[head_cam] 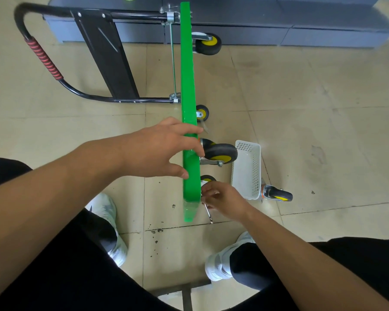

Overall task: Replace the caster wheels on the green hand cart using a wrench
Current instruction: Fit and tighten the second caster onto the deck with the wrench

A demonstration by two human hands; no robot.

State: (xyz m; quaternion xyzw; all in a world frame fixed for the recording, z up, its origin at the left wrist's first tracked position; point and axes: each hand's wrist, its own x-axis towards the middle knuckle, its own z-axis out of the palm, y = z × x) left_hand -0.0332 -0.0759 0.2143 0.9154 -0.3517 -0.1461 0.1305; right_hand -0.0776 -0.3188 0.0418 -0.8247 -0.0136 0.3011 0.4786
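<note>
The green hand cart (188, 86) stands on its side edge on the floor, its black handle (43, 57) lying to the left. Several black casters with yellow hubs stick out to the right; the large one (220, 152) sits just past my left hand. My left hand (166, 149) grips the upper edge of the green deck, fingers over the top and thumb on the near face. My right hand (222, 198) is closed around a small silver wrench (208, 213) at the mount of the nearest caster (208, 178). A loose caster (277, 194) lies on the floor to the right.
A white perforated plastic basket (246, 169) stands on the tiles between the cart and the loose caster. A grey low cabinet (279, 25) runs along the back. My knees and white shoes (112, 225) flank the cart's near end. Small dark debris dots the floor.
</note>
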